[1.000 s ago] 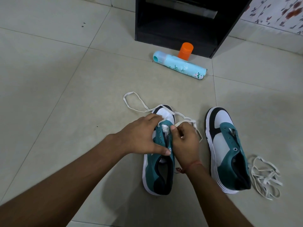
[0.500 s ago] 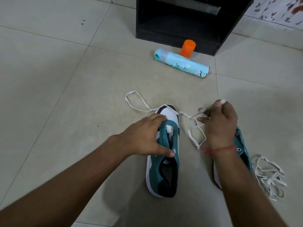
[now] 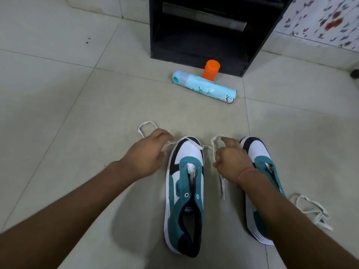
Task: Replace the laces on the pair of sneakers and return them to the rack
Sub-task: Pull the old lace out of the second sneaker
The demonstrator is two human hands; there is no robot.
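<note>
Pale tiled floor (image 3: pixel 58 113) before a black rack (image 3: pixel 204 30): a sneaker being laced.

The left sneaker (image 3: pixel 184 193) lies lengthwise, toe toward the rack, a white lace (image 3: pixel 196 145) crossing its toe. The left hand (image 3: pixel 147 158) pinches one end, having left the shoe; the right hand (image 3: pixel 231 162) grips the other, now lower, hiding much of the right sneaker (image 3: pixel 258 152). Beyond, a loose lace (image 3: pixel 310 208), spray can (image 3: pixel 206 88) and orange cup (image 3: pixel 210 69).

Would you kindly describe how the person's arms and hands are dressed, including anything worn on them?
Both forearms are bare, with no sleeves in view and no gloves. The right hand has a thin reddish-orange thread band around its wrist. The left hand and its wrist carry nothing; no rings or watch are visible.
</note>
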